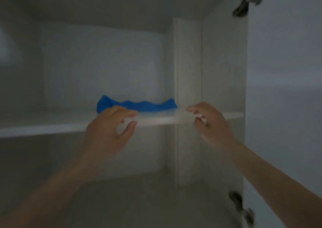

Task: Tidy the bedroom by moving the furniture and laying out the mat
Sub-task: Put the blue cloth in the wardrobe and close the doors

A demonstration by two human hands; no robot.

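You are looking into an open, pale grey-white wooden wardrobe [189,62], dim and somewhat blurred. A flat white shelf board [52,125] runs across the middle of the view, from nine o'clock to three o'clock. On top of it, just above centre, lies a crumpled bright blue piece of fabric or mat [139,105], spread low along the shelf with its right end against the upright divider panel [188,140].

Your left hand [111,128] reaches up from seven o'clock to the shelf's front edge, directly in front of the blue fabric's left end. Its fingers are curled above the edge and the thumb below, with something pale and blurred between them; you cannot tell whether it grips the shelf edge or is merely closing on it.

Your right hand [209,123] reaches up from five o'clock to the same edge, just right of the divider and near the fabric's right end. Its fingers are bent, fingertips at the shelf edge; the blur hides whether it grasps anything.

At one o'clock and at five o'clock, dark metal hinges [247,2] join the open door [285,88], which fills the right side.
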